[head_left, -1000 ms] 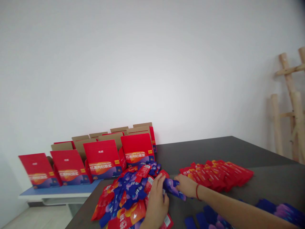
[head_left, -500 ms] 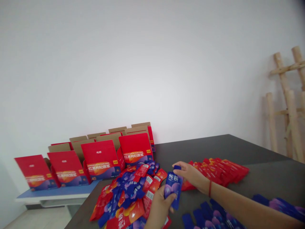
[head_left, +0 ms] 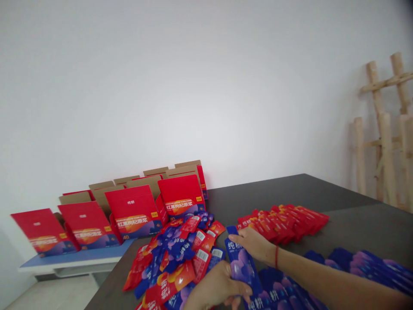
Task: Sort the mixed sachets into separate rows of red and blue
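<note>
A blue pouch with white lettering and purple berries is held between both my hands, tilted, with its narrow top toward the back. Around its lower part is my left hand, thumb across the front. My right hand pinches the upper right edge near the neck; some of its fingertips are hidden. Close to my left hand lies a mixed heap of red pouches and blue pouches. Beneath my right forearm, overlapping blue pouches lie in a row.
Red pouches overlap in a row on the dark table beyond my right hand. More blue pouches lie at the right. Several open red boxes stand at the left on a blue-topped bench. A wooden frame leans by the wall.
Both hands have brought the blue pouch lower and nearer to me, over the edge of the blue row. The view has shifted slightly.
</note>
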